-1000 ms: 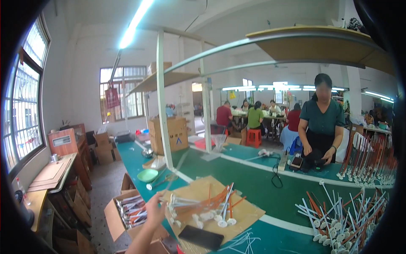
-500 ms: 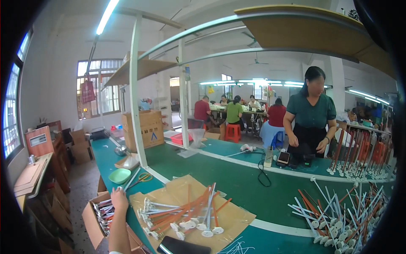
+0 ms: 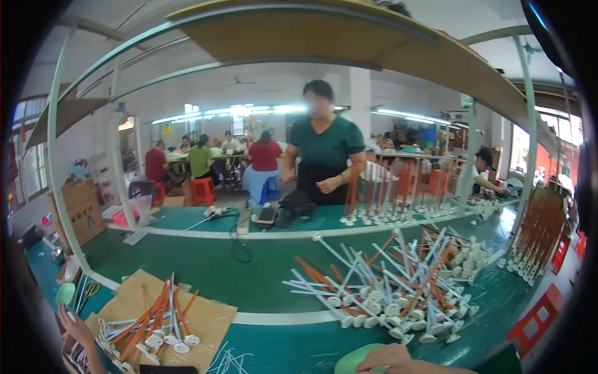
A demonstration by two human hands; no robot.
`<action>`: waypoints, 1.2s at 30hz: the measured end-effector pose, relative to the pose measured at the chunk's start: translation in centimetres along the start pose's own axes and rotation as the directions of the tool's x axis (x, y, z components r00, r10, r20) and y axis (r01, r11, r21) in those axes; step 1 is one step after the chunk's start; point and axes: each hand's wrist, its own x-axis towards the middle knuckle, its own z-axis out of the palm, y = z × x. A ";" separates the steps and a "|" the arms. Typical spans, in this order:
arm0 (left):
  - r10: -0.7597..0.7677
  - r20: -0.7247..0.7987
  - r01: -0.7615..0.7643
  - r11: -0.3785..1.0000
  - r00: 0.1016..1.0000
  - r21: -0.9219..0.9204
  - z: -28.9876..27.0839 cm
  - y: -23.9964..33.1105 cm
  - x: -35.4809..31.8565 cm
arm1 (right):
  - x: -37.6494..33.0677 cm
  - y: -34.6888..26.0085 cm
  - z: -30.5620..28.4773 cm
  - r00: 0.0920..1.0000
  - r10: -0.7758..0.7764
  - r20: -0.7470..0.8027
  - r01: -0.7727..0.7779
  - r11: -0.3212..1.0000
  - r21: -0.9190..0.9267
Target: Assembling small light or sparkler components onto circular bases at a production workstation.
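At the far left, my left hand [image 3: 76,327] hovers above the open cardboard box [image 3: 70,349] of stick pieces, its fingers apart and nothing visible in them. Just beyond it sits a pale green bowl [image 3: 65,293]. At the lower edge, my right hand [image 3: 387,358] is bent over a second green bowl [image 3: 355,359], fingers drawn together; whatever they pinch is hidden. White and orange sticks with round white ends [image 3: 169,321] lie on brown paper [image 3: 215,306] between my hands. A larger heap of such sticks [image 3: 386,293] is beyond my right hand.
Scissors [image 3: 91,289] lie beside the left bowl. Thin white strips [image 3: 229,360] and a dark flat object [image 3: 168,369] are near the front edge. A co-worker [image 3: 324,143] stands across the green table. White posts [image 3: 59,168] carry an overhead shelf. Red stools [image 3: 539,318] stand at right.
The view has swung to the right, bringing my right hand, its bowl and the whole stick heap into sight. My left hand remains near the box, now seen at the picture's left.
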 end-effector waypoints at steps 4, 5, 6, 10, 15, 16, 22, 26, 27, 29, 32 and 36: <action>-0.051 0.075 0.087 0.766 0.996 -0.637 -7.1 19.4 -2.2 | -1.3 0.9 0.5 0.996 -0.034 0.082 0.042 0.995 -0.091; 0.145 0.004 -0.113 0.787 0.989 -0.607 -11.2 24.5 -2.1 | -1.7 0.8 0.6 0.995 -0.039 0.088 0.048 0.994 -0.096; 0.337 -0.061 -0.309 0.758 0.940 -0.575 -14.1 29.1 -2.0 | -2.1 0.6 0.5 0.996 -0.003 0.091 0.016 0.990 -0.143; 0.418 0.132 0.016 0.269 0.899 -0.963 -17.1 40.9 -5.9 | -2.7 3.0 -0.7 0.993 -0.090 0.072 0.110 0.929 -0.353; 0.600 0.234 0.168 0.165 0.765 -0.972 -19.3 50.4 -16.0 | -2.3 4.9 -1.5 0.995 -0.019 -0.101 -0.060 0.688 -0.723; 0.633 0.257 0.198 0.165 0.730 -0.966 -18.7 51.5 -18.2 | -1.7 4.3 -2.0 0.988 0.017 -0.153 -0.133 0.591 -0.796; 0.692 0.348 0.330 0.165 0.633 -0.929 -17.8 53.2 -24.7 | -3.4 7.3 -2.4 0.951 0.227 -0.210 -0.280 0.348 -0.895; 0.695 0.447 0.413 0.232 0.563 -0.881 -17.6 51.9 -24.9 | -3.1 7.8 -2.6 0.938 0.242 -0.248 -0.338 0.484 -0.807; 0.678 0.436 0.395 0.228 0.592 -0.890 -17.6 51.5 -24.5 | -2.3 6.8 -2.7 0.924 0.287 -0.253 -0.377 0.573 -0.728; 0.669 0.403 0.362 0.209 0.625 -0.908 -17.6 51.8 -24.1 | -2.2 6.7 -3.7 0.916 0.228 -0.330 -0.392 0.682 -0.617; 0.677 0.410 0.386 0.197 0.611 -0.901 -17.8 52.0 -24.1 | -1.7 5.2 -5.9 0.848 0.345 -0.403 -0.484 0.815 -0.320; 0.683 0.371 0.363 0.164 0.629 -0.917 -18.5 52.0 -23.7 | -1.8 5.7 -5.7 0.642 0.595 -0.483 -0.528 0.800 0.284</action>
